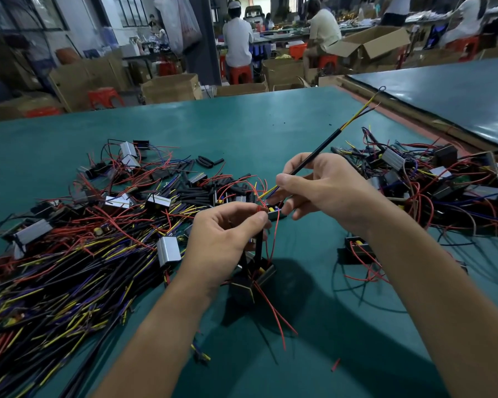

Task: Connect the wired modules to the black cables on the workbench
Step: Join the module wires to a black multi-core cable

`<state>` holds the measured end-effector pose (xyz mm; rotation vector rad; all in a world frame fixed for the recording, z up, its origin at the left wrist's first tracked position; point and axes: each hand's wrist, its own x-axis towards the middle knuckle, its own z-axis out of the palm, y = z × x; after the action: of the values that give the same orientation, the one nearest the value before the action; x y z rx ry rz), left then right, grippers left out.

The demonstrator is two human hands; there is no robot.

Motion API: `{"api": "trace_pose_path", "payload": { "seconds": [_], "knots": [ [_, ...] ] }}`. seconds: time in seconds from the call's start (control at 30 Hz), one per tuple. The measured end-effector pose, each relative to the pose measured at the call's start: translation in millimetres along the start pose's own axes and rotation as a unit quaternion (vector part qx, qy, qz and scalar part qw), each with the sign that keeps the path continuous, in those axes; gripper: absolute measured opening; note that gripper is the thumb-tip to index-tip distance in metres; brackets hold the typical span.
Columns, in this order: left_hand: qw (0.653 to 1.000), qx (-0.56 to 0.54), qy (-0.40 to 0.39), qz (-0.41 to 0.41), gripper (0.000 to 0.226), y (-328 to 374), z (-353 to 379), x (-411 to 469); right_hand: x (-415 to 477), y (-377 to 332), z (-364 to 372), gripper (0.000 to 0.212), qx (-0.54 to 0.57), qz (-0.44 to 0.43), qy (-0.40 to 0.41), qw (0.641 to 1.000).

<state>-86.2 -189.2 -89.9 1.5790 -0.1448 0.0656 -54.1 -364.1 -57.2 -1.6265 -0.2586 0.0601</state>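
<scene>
Cardboard boxes [170, 87], several, on the floor beyond the near edge. One large open box [368, 44], right of centre. Red plastic stools [105, 97]. Two seated people [237, 43], backs turned. Hanging clear plastic bag [181, 21]. Neighbouring worktop [449, 93], dark-topped, at right.

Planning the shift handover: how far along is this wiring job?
Probably done: the tangled heap at right looks like modules already cabled, though that is unclear. In hand: the right hand holds one black cable; the left hand pinches a red wire beside a small module. Still to do: a big pile of loose black cables and silver modules on the left, so much remains.
</scene>
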Motion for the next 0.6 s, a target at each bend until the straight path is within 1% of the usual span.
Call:
{"api": "trace_pose_path", "payload": {
  "seconds": [0.1,0.23,0.33,0.5,0.6],
  "knots": [
    [1.0,-0.018,-0.003,-0.006,0.018,1.6,-2.4,1.0,-1.2,-1.3,1.9,0.014,0.007,-0.011,-0.011,1.0],
    [1.0,-0.025,-0.014,-0.006,0.025,2.4,-3.2,0.7,-1.9,-2.8,3.9,0.014,0.031,-0.034,0.007,0.999],
    [1.0,-0.026,-0.009,-0.002,0.021,2.1,-4.3,0.9,-2.3,-3.2,4.0,0.014,0.046,-0.045,0.019,0.998],
    [0.999,-0.04,-0.001,-0.003,0.015,2.7,-4.1,0.4,-3.3,-0.7,7.4,0.016,0.0,-0.055,0.021,0.998],
    [0.999,-0.043,0.003,0.006,0.012,4.0,-4.4,0.3,-2.9,0.3,8.0,0.017,-0.009,-0.062,0.015,0.998]
  ]
}}
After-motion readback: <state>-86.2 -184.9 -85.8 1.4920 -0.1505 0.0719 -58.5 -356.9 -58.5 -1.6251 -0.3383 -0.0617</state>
